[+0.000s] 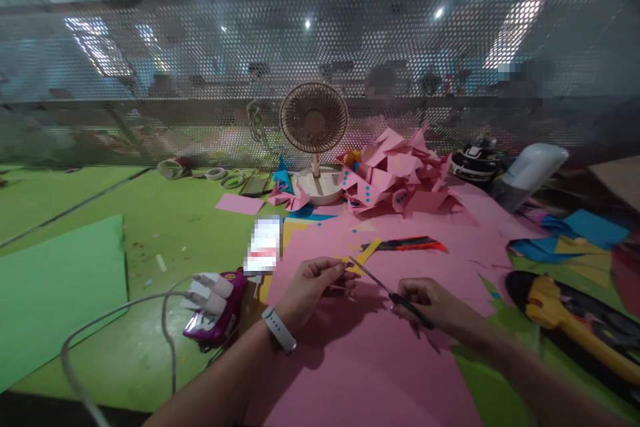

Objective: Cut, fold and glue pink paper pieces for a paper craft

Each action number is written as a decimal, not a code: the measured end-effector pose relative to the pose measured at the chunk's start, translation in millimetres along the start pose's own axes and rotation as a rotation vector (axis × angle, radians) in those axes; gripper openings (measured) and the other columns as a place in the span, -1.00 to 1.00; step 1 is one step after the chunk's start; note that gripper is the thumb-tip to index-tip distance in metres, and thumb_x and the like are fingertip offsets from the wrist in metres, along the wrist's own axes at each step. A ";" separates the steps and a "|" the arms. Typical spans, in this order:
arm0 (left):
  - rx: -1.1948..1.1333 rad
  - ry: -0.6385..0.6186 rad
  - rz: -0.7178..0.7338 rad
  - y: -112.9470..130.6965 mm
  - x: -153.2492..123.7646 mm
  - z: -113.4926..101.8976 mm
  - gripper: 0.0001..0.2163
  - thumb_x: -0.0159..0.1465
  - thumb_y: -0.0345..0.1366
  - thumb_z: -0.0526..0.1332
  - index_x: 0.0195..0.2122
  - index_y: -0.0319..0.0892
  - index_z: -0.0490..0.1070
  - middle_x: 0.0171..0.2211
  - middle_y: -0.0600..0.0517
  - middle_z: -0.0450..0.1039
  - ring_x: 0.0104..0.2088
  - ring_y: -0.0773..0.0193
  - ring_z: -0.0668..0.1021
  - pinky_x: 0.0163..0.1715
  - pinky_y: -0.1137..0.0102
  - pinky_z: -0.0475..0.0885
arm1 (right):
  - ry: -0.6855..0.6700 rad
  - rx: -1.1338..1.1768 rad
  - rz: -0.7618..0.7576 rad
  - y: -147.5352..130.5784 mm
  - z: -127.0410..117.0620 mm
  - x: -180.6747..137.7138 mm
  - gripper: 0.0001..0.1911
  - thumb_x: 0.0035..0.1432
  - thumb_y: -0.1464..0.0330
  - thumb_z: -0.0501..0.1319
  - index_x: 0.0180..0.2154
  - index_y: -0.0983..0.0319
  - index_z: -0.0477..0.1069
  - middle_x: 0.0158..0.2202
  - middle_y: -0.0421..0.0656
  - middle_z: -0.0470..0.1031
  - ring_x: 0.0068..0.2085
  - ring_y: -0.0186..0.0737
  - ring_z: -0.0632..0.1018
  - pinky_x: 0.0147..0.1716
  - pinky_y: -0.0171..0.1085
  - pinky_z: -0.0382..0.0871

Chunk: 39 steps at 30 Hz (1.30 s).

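Note:
My right hand is closed around a slim pointed tool with a metal front and a black rear part; its exact kind cannot be made out. The tip points up and left, close to the fingers of my left hand. My left hand, wearing a pale wristband, is pinched; whatever is between its fingertips is too small to name. Both are over a large pink paper sheet. Beyond the fingertips lie yellow paper strips and small yellow bits. An orange and black cutter knife rests behind the tool.
A desk fan stands at the back beside a heap of folded pink paper. Left are a lit phone, plugs with cables on a purple pouch, and green paper. A yellow-handled tool lies right.

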<state>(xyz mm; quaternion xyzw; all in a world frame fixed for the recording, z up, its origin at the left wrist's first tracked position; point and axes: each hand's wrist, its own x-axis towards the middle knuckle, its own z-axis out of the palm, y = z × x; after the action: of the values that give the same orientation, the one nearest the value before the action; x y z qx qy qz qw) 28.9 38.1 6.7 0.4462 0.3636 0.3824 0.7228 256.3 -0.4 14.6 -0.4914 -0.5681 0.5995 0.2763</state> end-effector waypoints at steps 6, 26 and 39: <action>0.004 -0.019 -0.016 -1.2 0.4 0.2 -0.76 0.15 -0.18 0.25 -0.30 -0.28 0.47 -0.36 -0.08 0.53 -0.44 0.30 0.54 -0.33 0.35 0.42 | -0.049 -0.082 0.023 11.9 -2.4 6.0 -0.65 -0.04 0.14 0.27 -0.53 0.26 0.24 -0.68 -0.33 0.29 -0.66 -0.47 0.32 -0.68 -0.45 0.15; -0.004 -0.001 -0.020 -6.7 1.7 -2.3 -0.79 0.14 -0.20 0.26 -0.34 -0.26 0.45 -0.36 -0.07 0.54 -0.45 0.31 0.55 -0.35 0.37 0.42 | -0.023 -0.127 0.027 14.4 -3.2 7.3 -0.65 -0.14 0.18 0.33 -0.54 0.26 0.24 -0.69 -0.35 0.26 -0.65 -0.45 0.35 -0.69 -0.46 0.14; 0.037 0.029 -0.039 -2.1 -0.3 -0.8 -0.76 0.12 -0.14 0.26 -0.33 -0.24 0.47 -0.37 -0.06 0.54 -0.44 0.29 0.55 -0.34 0.34 0.42 | 0.041 -0.056 0.000 7.1 -1.5 5.9 -0.59 -0.15 0.11 0.32 -0.56 0.25 0.20 -0.69 -0.37 0.19 -0.66 -0.46 0.31 -0.68 -0.44 0.14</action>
<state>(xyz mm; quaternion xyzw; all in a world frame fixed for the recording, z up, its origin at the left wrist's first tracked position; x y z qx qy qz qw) 28.5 37.5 4.5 0.4465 0.3897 0.3679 0.7165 257.1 4.0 6.4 -0.5110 -0.5791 0.5731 0.2739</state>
